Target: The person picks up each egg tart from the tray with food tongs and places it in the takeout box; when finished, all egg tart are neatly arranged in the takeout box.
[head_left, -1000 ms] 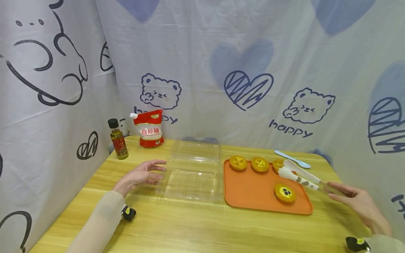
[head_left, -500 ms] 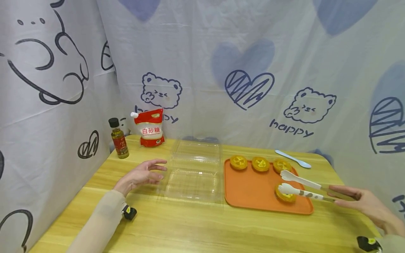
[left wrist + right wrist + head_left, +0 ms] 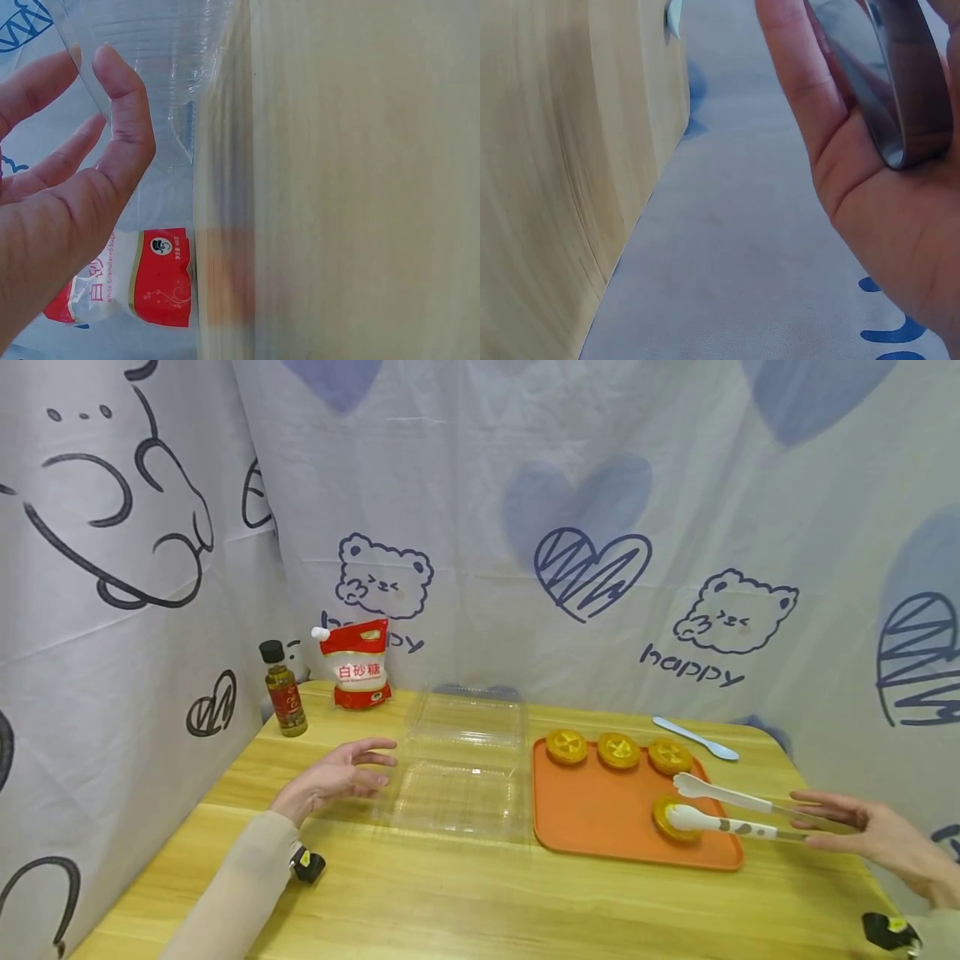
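Observation:
My right hand (image 3: 877, 835) holds metal-handled tongs (image 3: 723, 825) with white tips spread apart. The near tip overlaps the front egg tart (image 3: 666, 833), hiding its blueberry topping; the far tip passes just behind it. In the right wrist view the tongs' bent metal end (image 3: 922, 82) sits in the palm. My left hand (image 3: 333, 777) is at the left side of an opened clear plastic clamshell container (image 3: 457, 797). The left wrist view has the clamshell's edge between the thumb (image 3: 124, 94) and fingertips.
Three more tarts (image 3: 618, 750) line the back of the orange tray (image 3: 585, 818). A pale blue spoon (image 3: 693, 737) lies behind it. A red-and-white sugar pouch (image 3: 357, 668) and an oil bottle (image 3: 285, 697) stand at the back left. A printed curtain (image 3: 480, 527) rises behind the wooden table.
The right hand has brought the tongs from the rightmost back tart toward me, over the front tart, and their tips have spread. My left hand keeps its place at the clamshell.

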A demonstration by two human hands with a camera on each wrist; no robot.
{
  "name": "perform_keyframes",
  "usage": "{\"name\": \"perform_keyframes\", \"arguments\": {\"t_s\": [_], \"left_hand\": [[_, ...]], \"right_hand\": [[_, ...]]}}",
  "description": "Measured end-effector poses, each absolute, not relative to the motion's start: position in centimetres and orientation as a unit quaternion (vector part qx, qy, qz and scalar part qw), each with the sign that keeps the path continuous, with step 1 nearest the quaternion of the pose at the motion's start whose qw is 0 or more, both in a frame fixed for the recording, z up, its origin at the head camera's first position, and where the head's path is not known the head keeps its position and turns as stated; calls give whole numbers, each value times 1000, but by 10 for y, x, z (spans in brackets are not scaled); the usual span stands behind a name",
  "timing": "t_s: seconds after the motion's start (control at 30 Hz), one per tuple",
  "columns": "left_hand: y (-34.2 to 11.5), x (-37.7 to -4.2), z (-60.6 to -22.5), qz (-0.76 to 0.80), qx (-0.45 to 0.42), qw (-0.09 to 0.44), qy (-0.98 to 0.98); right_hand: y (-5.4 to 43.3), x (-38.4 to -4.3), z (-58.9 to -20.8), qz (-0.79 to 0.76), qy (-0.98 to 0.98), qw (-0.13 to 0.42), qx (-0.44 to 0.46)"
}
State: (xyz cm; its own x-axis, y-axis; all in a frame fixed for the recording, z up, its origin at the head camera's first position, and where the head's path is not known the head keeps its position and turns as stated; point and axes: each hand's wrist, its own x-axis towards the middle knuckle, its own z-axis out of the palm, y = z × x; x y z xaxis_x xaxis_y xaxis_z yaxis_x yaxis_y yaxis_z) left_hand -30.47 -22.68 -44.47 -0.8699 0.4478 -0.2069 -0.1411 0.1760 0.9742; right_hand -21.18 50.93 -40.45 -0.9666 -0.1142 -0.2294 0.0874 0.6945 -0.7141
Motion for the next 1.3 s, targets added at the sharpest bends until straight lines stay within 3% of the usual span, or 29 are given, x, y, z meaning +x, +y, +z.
{"name": "perform_keyframes", "arguments": {"t_s": [0.4, 1.3], "left_hand": [[-228, -304, -444, 632, 104, 235, 731], [-226, -303, -442, 640, 100, 237, 724]], "right_hand": [[519, -219, -409, -398, 898, 186, -18], [511, -221, -420, -364, 914, 176, 19]]}}
